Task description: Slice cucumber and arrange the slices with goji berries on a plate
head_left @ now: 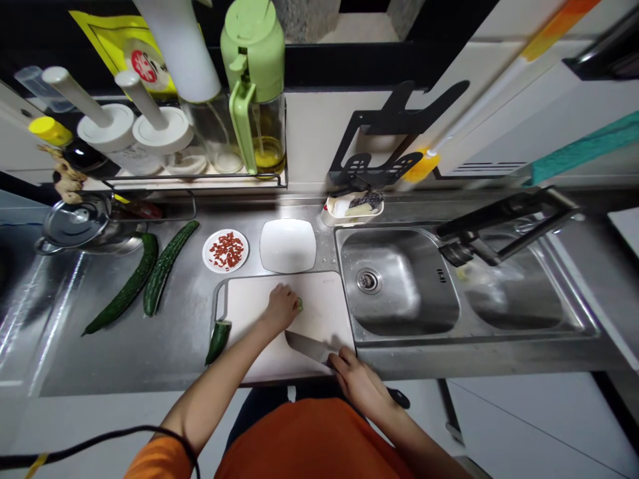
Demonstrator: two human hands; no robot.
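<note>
Over the white cutting board (259, 346), my left hand (282, 307) is closed on a small green cucumber piece (299, 304), most of it hidden by the fingers. My right hand (355, 378) grips a kitchen knife (310, 347) by its black handle. The blade lies low over the board and points left, just below my left hand and apart from the cucumber piece. A cut length of cucumber (218, 342) rests at the board's left edge. Behind the board stands a white square plate (288, 245), with a small plate (206, 254) of red bits (227, 250) to its left.
Two whole cucumbers (167, 266) lie on the steel counter at left, near a lidded pot (77, 223). A double sink (399, 279) with a black faucet (499, 233) is at right. A rack behind holds jars and a green oil bottle (253, 66).
</note>
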